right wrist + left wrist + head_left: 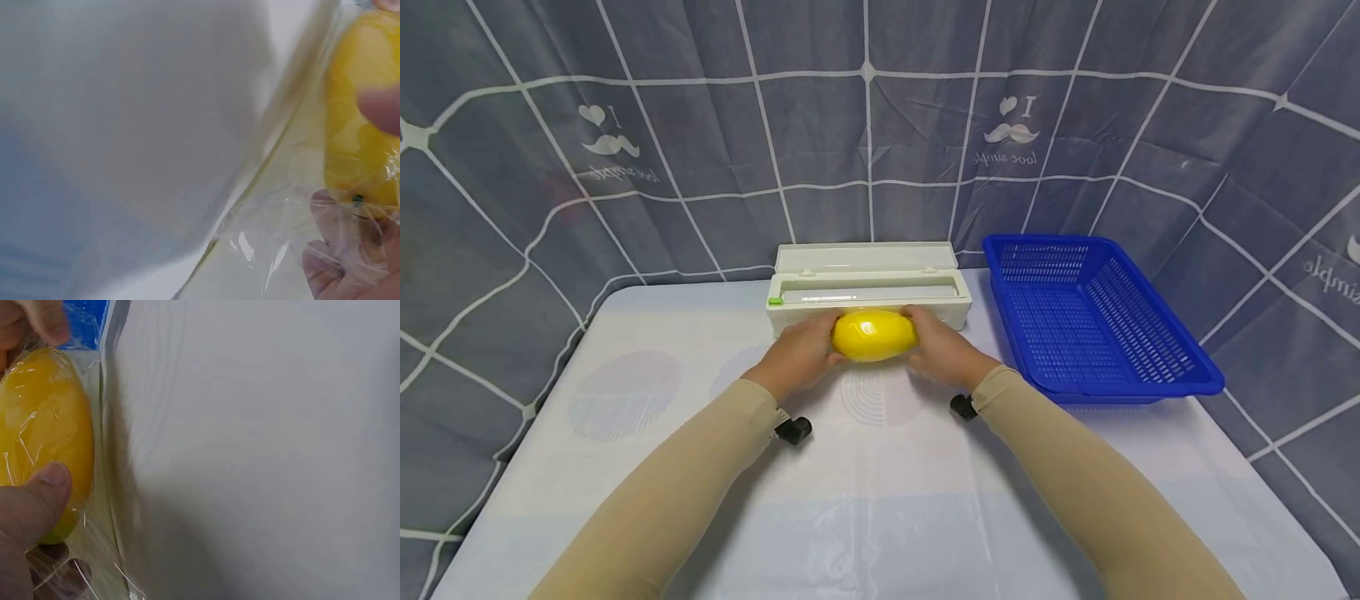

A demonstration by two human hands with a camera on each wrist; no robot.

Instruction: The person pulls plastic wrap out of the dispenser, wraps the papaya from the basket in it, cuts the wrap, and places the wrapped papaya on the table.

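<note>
Both hands hold a yellow mango (874,336) wrapped in clear plastic film, just in front of the white film dispenser (868,312). My left hand (801,354) grips its left end, the thumb (53,481) lying on the skin over a greenish tip. On the other end, my right hand (947,350) curls its fingers around the fruit. Loose, wrinkled cling film (275,250) trails off beside the fingers in the right wrist view. The dispenser's lid (865,257) is raised, and a white roll (868,293) shows inside.
A blue plastic basket (1075,387) stands to the right on the table (865,517). Behind the dispenser hangs a grey curtain (820,125) with white lines, which also runs along both sides. A green slider (776,301) sits at the dispenser's left corner.
</note>
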